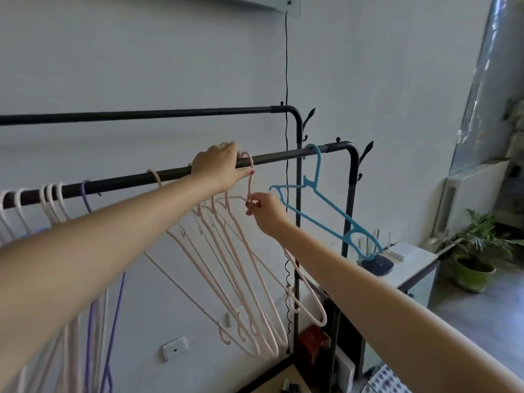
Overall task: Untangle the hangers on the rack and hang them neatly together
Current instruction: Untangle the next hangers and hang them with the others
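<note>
Two hands work at the front rail (283,157) of a black double-bar rack, the landmark for what follows. The left hand (219,165) reaches over the rail, its fingers curled about the hook of a pink hanger (249,177), apparently to steady or seat that hook on the bar. Just below the rail, the right hand (266,212) pinches the same hanger's neck between thumb and fingertips, probably guiding it free of its neighbours. A cluster of pink hangers (226,265) hangs slanted beneath the rail under the left hand, their shoulders overlapping, so the tangle looks only partly cleared. Toward the rail's right end a blue hanger (326,214) hangs alone, tilted. Toward the left end hang several pale hangers (52,199) and a purple hanger (86,198), partly hidden behind the left forearm. Beyond the rack's right post stand a white cabinet (411,259) and a potted plant (476,259).
</note>
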